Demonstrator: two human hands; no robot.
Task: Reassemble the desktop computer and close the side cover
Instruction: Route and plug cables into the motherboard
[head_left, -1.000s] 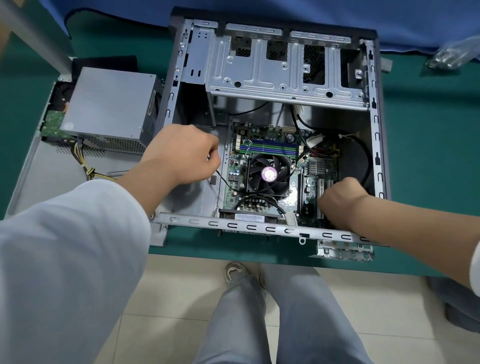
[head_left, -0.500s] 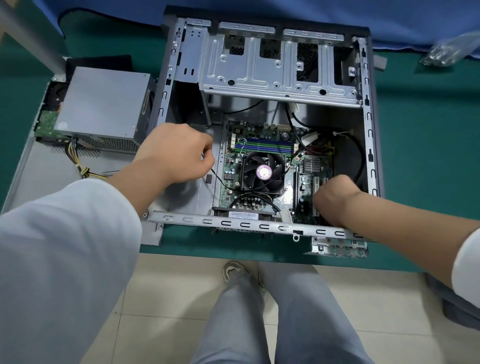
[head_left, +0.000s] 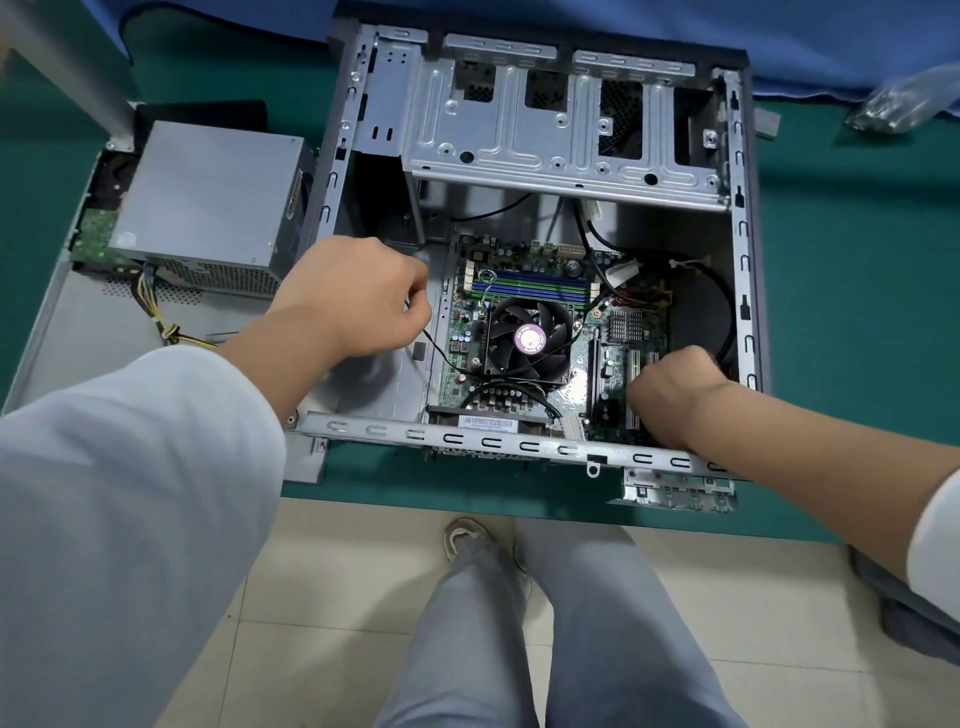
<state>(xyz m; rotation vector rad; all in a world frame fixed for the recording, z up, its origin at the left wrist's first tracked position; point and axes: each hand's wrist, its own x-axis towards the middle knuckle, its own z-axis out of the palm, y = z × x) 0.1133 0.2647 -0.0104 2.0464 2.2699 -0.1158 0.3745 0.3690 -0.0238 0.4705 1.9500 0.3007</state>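
Case: open desktop chassis lying on its side on green table, interior facing up, side cover off
Motherboard: seated in case floor; CPU cooler fan at centre, pink hub label; RAM slots just above it
Drive cage: bare metal bracket across far end of case
Left hand: curled, fingertips pinching a thin black cable at left edge of board
Right hand: clenched, knuckles down over expansion slots; whether it holds anything, cannot tell
Power supply: grey box outside case, left, resting on flat grey panel; yellow-black wire bundle trailing from it
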